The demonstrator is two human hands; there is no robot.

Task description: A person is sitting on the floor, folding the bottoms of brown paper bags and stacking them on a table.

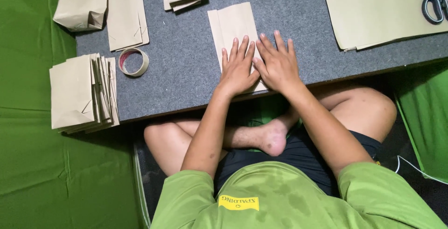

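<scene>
Both hands flat, fingers spread, palms down. Left hand and right hand lie side by side on a folded paper bag, thumbs touching; likely pressing a crease flat. Bag runs out ahead of the fingertips, its near end at the board edge. Grey board serves as a low table over crossed legs. Tape roll left of the left hand; folded stack further left. Scissors lie on sheets far right. Green cloth around.
</scene>
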